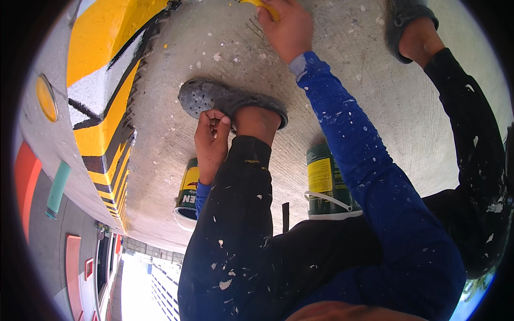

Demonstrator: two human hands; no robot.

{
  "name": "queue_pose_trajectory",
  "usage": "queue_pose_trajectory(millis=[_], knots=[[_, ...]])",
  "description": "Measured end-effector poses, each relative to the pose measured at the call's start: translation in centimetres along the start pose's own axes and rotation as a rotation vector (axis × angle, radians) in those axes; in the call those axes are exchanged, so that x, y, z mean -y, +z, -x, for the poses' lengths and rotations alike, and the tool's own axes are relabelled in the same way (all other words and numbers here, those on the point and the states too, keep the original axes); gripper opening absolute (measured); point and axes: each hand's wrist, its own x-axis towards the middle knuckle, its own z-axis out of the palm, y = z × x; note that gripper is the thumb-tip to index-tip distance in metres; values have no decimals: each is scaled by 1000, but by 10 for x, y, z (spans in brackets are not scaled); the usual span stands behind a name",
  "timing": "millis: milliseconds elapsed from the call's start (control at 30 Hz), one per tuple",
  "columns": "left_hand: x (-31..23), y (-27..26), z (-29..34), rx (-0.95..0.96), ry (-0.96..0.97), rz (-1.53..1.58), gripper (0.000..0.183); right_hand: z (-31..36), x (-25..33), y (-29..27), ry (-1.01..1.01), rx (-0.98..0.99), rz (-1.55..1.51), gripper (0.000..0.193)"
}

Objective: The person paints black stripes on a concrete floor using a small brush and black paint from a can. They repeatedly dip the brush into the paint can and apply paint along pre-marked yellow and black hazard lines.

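Observation:
At the top edge my right hand [292, 29] is closed round a yellow handle [267, 7]. The rest of that tool lies outside the picture, so its kind does not show. My left hand [212, 139] rests beside my left ankle, next to a grey, paint-spotted clog [206, 97]. Its fingers are curled in loosely, and nothing shows in them. Blue, paint-flecked sleeves cover both forearms; the left one is mostly hidden behind my leg.
A kerb [104, 131] painted yellow, black and white runs along the left. One green paint bucket [327, 184] with a white handle stands between my legs. Another bucket [188, 187] is partly behind my left leg. Paint spots dot the concrete floor [160, 107].

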Motion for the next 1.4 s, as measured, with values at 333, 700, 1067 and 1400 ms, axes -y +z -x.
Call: queue_pose_trajectory(millis=[333, 700, 1067, 1400], knots=[[3, 1, 0, -6, 30, 4, 17, 0, 0, -2, 20, 29, -9, 26], [0, 2, 0, 10, 42, 0, 17, 1, -2, 5, -9, -91, -62, 26], [6, 1, 1, -3, 62, 5, 17, 5, 1, 7, -47, -64, -100, 26], [-4, 3, 2, -8, 54, -2, 16, 44, 33, 19, 102, 6, -326, 25]])
